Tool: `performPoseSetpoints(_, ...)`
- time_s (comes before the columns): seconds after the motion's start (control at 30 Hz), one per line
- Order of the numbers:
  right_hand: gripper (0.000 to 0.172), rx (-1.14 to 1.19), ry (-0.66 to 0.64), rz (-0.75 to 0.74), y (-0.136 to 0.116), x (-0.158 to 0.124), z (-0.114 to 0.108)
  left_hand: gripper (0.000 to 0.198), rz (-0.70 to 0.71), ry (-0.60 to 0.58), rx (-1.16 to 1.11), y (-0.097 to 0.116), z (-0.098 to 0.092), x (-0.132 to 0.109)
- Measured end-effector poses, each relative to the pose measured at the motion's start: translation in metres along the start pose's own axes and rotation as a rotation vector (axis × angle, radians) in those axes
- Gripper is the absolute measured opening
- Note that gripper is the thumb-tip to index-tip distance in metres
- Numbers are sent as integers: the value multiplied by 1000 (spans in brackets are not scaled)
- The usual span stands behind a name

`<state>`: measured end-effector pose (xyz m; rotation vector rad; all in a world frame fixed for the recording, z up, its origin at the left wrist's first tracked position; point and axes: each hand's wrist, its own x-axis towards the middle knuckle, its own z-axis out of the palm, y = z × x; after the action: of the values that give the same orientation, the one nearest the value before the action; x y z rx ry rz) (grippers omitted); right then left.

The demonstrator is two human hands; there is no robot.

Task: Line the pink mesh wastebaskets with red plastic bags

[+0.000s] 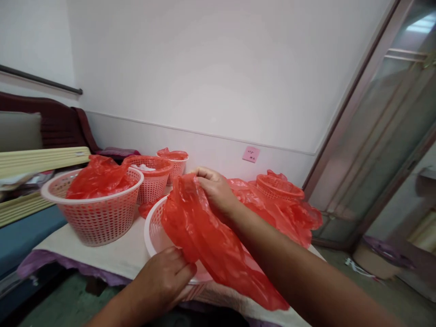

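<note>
A red plastic bag (pixel 204 231) hangs crumpled between my hands, over a pale perforated plastic basket (pixel 150 234). My right hand (pixel 215 190) is closed on the bag's upper edge. Lower down, my left hand (pixel 170 272) pinches the bag's near side, close to the basket's front rim. The bag hides much of the basket, and its loose end hangs past the table's front edge. To the left stands another perforated basket (pixel 105 222) with a red plastic bag (pixel 102 177) heaped inside it.
Smaller bag-lined baskets (pixel 153 186) (pixel 177 170) stand at the back. On the right lie more red bags (pixel 272 209) beside a red-covered basket (pixel 281 187). A pink note (pixel 251 154) is on the wall. A lined bin (pixel 378 256) stands on the floor.
</note>
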<state>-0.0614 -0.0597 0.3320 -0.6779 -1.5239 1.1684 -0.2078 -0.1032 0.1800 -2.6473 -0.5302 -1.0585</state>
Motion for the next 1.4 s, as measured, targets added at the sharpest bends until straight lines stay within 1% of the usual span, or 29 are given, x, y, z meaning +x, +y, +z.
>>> performPoseSetpoints(0.07, 6, -21, 73, 59, 24, 10, -7, 6, 39, -30, 42, 1, -4, 2)
performPoseSetpoints(0.13, 8, -15, 95, 93, 39, 15, -10, 1, -7, -12, 18, 3, -9, 4)
performPoseSetpoints(0.17, 9, -6, 82, 103, 42, 16, -9, 4, -48, 14, -13, 4, -12, 5)
performPoseSetpoints(0.27, 9, 7, -42, 110, 38, 13, -4, 17, -170, 62, -119, 2, -17, 5)
performPoseSetpoints(0.33, 7, -49, -157, 79, 30, 10, 0, 23, -206, 103, -119, -4, -15, 3)
performPoseSetpoints(0.37, 8, -120, -215, 45, 26, 8, 0, 21, -202, 141, -86, -8, -13, 1)
performPoseSetpoints(0.43, 16, -329, -331, -33, 23, 4, -2, 13, -198, 218, -5, -17, -6, -3)
performPoseSetpoints(0.47, 21, -441, -376, -75, 23, 1, -5, 14, -228, 235, 12, -21, -3, -5)
performPoseSetpoints(0.53, 33, -618, -420, -151, 24, -6, -11, 24, -359, 216, -29, -29, 1, -4)
performPoseSetpoints(0.6, 40, -688, -413, -207, 24, -13, -18, 35, -551, 195, -154, -35, 1, 3)
performPoseSetpoints(0.67, 40, -697, -398, -225, 21, -21, -23, 37, -702, 228, -323, -37, -4, 13)
performPoseSetpoints(0.77, 33, -698, -425, -178, 13, -32, -29, 44, -844, 312, -649, -37, -15, 29)
performPoseSetpoints(0.83, 28, -722, -431, -135, 9, -38, -35, 44, -936, 371, -883, -37, -22, 36)
performPoseSetpoints(0.87, 26, -735, -415, -120, 8, -40, -39, 41, -980, 401, -975, -37, -24, 38)
performPoseSetpoints(0.93, 24, -755, -347, -97, 7, -44, -48, 36, -1036, 508, -1085, -38, -24, 38)
performPoseSetpoints(1.0, 21, -754, -283, -73, 7, -47, -57, 41, -1030, 574, -1177, -41, -23, 38)
performPoseSetpoints(1.03, 20, -754, -265, -62, 6, -49, -61, 45, -1020, 570, -1232, -42, -22, 39)
performPoseSetpoints(1.1, 19, -780, -238, -66, 2, -52, -68, 48, -1032, 479, -1314, -45, -22, 45)
performPoseSetpoints(1.13, 19, -805, -218, -86, 0, -53, -71, 46, -1055, 424, -1312, -46, -24, 49)
performPoseSetpoints(1.2, 18, -868, -115, -134, -5, -56, -78, 45, -1121, 386, -1236, -48, -29, 58)
performPoseSetpoints(1.27, 15, -941, 67, -157, -6, -61, -88, 45, -1169, 410, -1147, -50, -33, 62)
performPoseSetpoints(1.33, 16, -1064, 239, -149, 0, -66, -101, 43, -1189, 409, -1024, -52, -36, 56)
performPoseSetpoints(1.37, 17, -1144, 297, -131, 5, -68, -109, 41, -1170, 388, -919, -54, -36, 50)
performPoseSetpoints(1.4, 19, -1222, 326, -99, 12, -70, -116, 39, -1124, 353, -783, -56, -34, 41)
